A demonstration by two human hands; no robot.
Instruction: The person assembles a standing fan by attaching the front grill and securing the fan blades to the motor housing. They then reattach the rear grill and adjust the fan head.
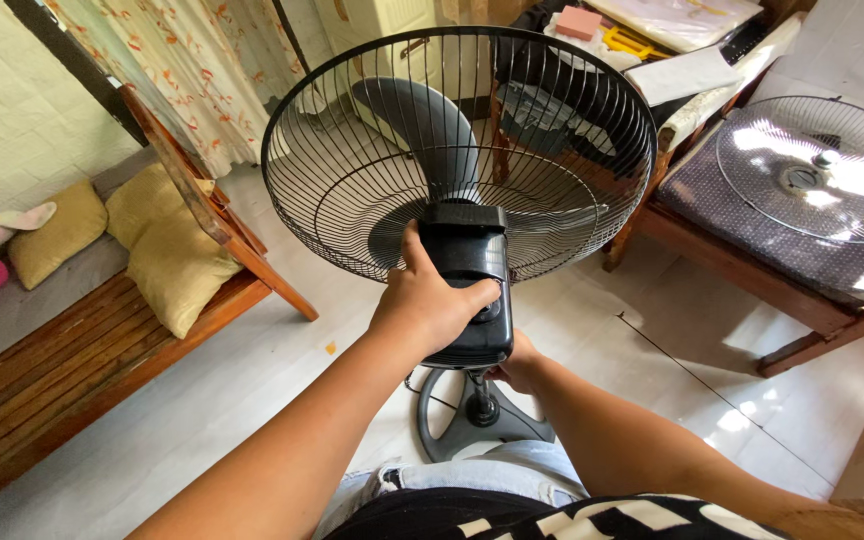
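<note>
Left hand (430, 300) wraps closed around the black motor housing (469, 280) of the stand fan. Rear wire guard (352, 150) sits just beyond its fingers. Right hand (518, 365), below the housing, grip unclear.

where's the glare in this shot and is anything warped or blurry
Head view: sun glares off the loose fan grille on the bench at right, with bright patches on the floor; wide-lens bending shows at the edges; the fan and left hand look sharp.
</note>
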